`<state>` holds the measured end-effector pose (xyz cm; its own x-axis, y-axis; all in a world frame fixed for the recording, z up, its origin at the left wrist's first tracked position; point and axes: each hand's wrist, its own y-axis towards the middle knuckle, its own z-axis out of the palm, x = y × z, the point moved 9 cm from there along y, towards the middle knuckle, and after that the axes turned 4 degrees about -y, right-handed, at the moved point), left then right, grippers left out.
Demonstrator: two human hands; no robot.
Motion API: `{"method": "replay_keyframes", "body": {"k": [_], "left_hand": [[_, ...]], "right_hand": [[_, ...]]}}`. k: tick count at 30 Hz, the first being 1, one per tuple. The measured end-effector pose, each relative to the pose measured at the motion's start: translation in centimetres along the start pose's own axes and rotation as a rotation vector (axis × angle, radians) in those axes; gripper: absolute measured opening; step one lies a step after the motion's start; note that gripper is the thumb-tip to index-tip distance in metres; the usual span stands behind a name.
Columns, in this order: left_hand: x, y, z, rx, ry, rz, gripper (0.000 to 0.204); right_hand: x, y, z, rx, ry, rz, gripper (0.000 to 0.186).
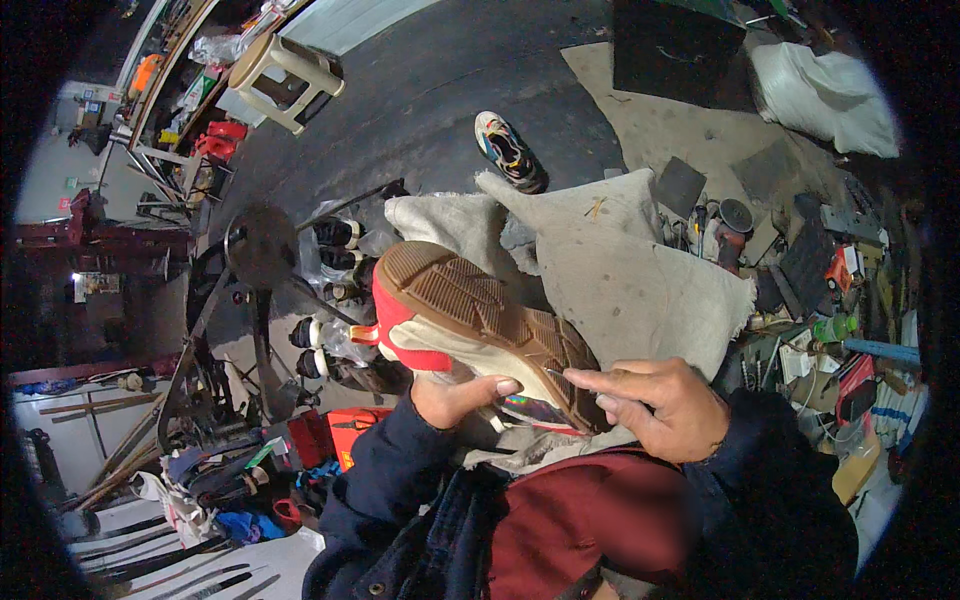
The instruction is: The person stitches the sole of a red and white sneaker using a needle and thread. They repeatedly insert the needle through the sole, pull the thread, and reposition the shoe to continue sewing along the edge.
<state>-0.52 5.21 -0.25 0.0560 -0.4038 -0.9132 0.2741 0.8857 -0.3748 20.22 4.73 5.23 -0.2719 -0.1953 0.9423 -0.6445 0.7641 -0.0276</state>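
Observation:
A sneaker [455,295] lies across my lap with its brown ridged sole turned up. Its side is cream, with red at the heel. My left hand [455,400] is closed around the shoe's near side, thumb pressed along the edge of the sole. On the forefoot end, my right hand [665,405] is closed in a pinch at the sole's edge. A thin pale tip pokes out by its index finger, too small to name. A beige cloth [640,290] drapes under and beyond the shoe.
Another multicoloured sneaker [505,150] stands on the dark floor ahead. A beige plastic stool [285,85] is at the far left, with a metal stand [262,250] nearer. Tools and odds and ends crowd the right, by a white sack [825,95]. Several shoes [340,235] sit left of my lap.

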Motion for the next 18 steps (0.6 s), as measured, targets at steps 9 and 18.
{"method": "replay_keyframes", "body": {"k": [9, 18], "left_hand": [[-0.4, 0.7, 0.1, 0.045, 0.019, 0.077, 0.057], [-1.7, 0.5, 1.0, 0.176, 0.071, 0.170, 0.069]], "right_hand": [[0.5, 1.0, -0.4, 0.118, 0.008, 0.092, 0.046], [0.4, 2.3, -0.6, 0.211, -0.104, 0.053, 0.041]]}}
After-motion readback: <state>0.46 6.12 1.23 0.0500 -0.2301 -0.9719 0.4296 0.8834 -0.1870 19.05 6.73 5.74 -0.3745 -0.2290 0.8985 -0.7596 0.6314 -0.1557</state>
